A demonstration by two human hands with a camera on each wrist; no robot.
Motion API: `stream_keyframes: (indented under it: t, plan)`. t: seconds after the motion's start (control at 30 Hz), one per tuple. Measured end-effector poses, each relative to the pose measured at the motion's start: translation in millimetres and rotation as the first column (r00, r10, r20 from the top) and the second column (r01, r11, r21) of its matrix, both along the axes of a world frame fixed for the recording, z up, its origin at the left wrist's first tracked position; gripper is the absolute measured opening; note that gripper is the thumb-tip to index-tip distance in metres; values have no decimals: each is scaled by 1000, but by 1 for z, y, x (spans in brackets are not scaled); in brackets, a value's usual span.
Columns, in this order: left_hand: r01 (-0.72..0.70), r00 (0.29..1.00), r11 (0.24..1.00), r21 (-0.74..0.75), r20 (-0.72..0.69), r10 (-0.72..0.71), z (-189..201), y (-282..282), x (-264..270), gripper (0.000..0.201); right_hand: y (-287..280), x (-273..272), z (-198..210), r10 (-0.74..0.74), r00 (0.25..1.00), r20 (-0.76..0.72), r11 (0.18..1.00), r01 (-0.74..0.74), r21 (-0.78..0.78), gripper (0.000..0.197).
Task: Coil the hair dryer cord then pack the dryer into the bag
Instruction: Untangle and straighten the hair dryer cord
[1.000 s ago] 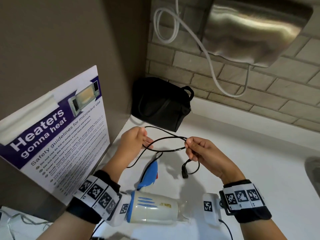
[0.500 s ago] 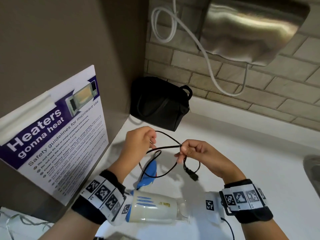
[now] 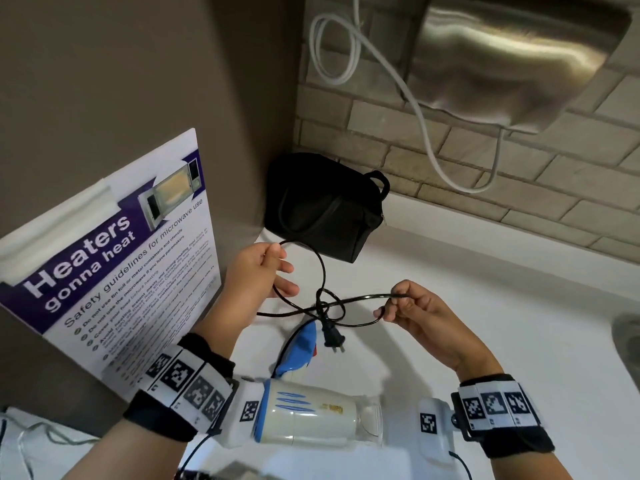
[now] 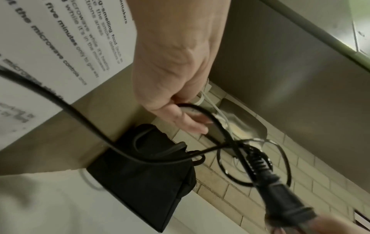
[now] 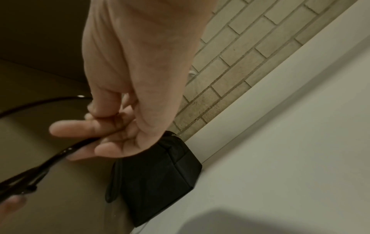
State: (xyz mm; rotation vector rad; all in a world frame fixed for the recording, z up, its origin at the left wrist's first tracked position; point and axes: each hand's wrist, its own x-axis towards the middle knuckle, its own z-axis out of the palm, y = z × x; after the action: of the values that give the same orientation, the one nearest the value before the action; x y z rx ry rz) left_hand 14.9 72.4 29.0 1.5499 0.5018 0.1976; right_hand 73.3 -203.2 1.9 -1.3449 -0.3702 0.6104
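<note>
A cream and blue hair dryer (image 3: 308, 419) lies on the white counter (image 3: 485, 341) near me, its blue handle (image 3: 299, 348) pointing away. Its black cord (image 3: 322, 271) is held up in loops between my hands, crossing in the middle, with the plug (image 3: 332, 336) dangling there. My left hand (image 3: 263, 275) pinches one loop (image 4: 200, 109) with thumb and forefinger, other fingers spread. My right hand (image 3: 412, 306) pinches the cord (image 5: 66, 152) at the other end. The black bag (image 3: 322, 209) stands in the far corner, beyond both hands.
A microwave safety poster (image 3: 114, 258) leans on the left wall. A steel hand dryer (image 3: 512, 57) with a white cable (image 3: 391, 74) hangs on the brick wall above. A sink edge (image 3: 627, 341) shows at the right.
My hands have moved apart, stretching the cord loops wider. The left hand rose toward the bag, and the plug now hangs lower, over the dryer handle.
</note>
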Motion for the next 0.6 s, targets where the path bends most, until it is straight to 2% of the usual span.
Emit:
stream_keyframes:
  t: [0.07,0.1,0.2,0.27,0.37,0.5,0.6]
  plan:
    - [14,1000,1000,22,-28,-14,1,-3,2,23,0,-3,0,27,999,30,999,-28,27,11]
    - [19,999,999,29,-34,-18,1,-5,2,21,0,-5,2,51,998,44,998,-53,44,10]
    - [-8,998,1000,-16,-57,7,-1,-13,3,19,5,-10,9,144,985,95,988,-149,50,8]
    - [-15,998,994,-112,-55,9,-1,-18,3,18,5,-10,11,161,979,125,986,-164,10,19]
    - [11,998,965,-263,64,6,4,-23,2,21,6,-10,11,192,966,175,971,-161,-176,34]
    - [46,979,928,-369,203,33,14,-26,3,24,9,-11,3,217,951,222,907,-113,-406,28]
    - [76,963,914,-400,265,36,22,-26,3,22,13,-7,-9,294,909,294,816,-79,-572,31]
